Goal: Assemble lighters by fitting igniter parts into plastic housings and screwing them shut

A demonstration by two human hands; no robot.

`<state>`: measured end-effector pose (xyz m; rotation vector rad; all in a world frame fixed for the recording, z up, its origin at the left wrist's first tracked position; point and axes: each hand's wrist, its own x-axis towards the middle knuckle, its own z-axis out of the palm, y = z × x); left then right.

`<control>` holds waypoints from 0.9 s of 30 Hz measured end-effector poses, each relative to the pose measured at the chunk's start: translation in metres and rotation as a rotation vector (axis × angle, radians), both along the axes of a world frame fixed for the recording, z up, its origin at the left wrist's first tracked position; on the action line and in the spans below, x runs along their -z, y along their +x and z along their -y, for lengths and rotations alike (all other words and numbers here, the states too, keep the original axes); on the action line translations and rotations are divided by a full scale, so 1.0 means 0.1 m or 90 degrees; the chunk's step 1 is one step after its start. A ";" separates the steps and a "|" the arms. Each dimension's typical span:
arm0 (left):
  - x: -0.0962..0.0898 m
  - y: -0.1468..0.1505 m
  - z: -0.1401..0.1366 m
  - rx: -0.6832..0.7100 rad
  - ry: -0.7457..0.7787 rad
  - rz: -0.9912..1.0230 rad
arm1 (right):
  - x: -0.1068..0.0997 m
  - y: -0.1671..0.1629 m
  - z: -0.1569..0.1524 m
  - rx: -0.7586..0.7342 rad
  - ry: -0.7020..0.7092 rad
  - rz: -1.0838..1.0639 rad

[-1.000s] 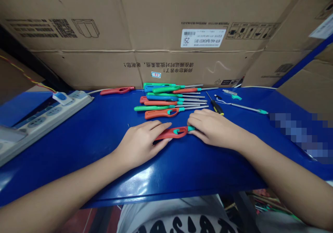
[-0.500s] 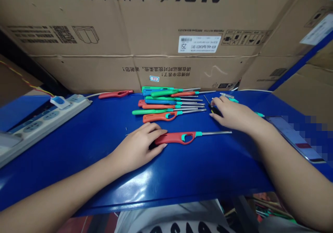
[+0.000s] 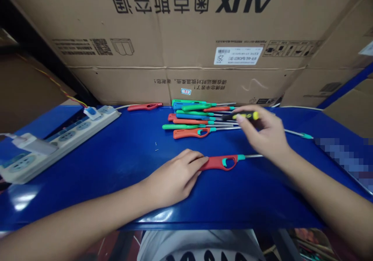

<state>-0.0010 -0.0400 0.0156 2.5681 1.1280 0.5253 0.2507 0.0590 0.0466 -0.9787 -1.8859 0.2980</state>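
Under my left hand (image 3: pixel 180 175) lies a red long-nosed lighter (image 3: pixel 217 163), its handle end gripped by my fingers against the blue table. Its metal tube points right. My right hand (image 3: pixel 265 132) is raised above the table, closed around a black and yellow screwdriver (image 3: pixel 246 116); the handle's yellow end points right and the thin shaft is blurred. Behind both hands is a group of green, blue, red and orange lighters, including an orange lighter (image 3: pixel 190 133) at the front. Two tiny screws (image 3: pixel 156 149) lie left of it.
A white power strip (image 3: pixel 68 136) with plugs runs along the left. A separate red lighter body (image 3: pixel 145 107) lies by the upright cardboard box (image 3: pixel 189 51). A teal-tipped metal tube (image 3: pixel 300 134) and a dark, partly blurred-out phone-like slab (image 3: pixel 340 163) are at the right.
My right hand has lifted the screwdriver off the table and turned it sideways. My left hand still holds the red lighter. The whole view has shifted slightly.
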 end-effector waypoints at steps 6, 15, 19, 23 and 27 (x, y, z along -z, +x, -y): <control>-0.05 0.03 0.08 0.043 -0.027 -0.020 | 0.06 -0.61 0.23 -0.339 -0.201 0.038; 0.00 0.03 0.04 0.065 -0.050 0.058 | 0.11 -0.94 0.18 -0.391 -0.254 0.036; 0.07 -0.01 -0.06 0.054 -0.047 0.108 | 0.04 -0.89 0.18 -0.379 -0.328 -0.091; 0.17 -0.04 -0.18 0.040 -0.034 0.175 | -0.10 -0.71 0.17 -0.267 -0.389 -0.287; 0.22 -0.03 -0.27 0.025 -0.012 0.220 | -0.19 -0.48 0.11 -0.202 -0.362 -0.434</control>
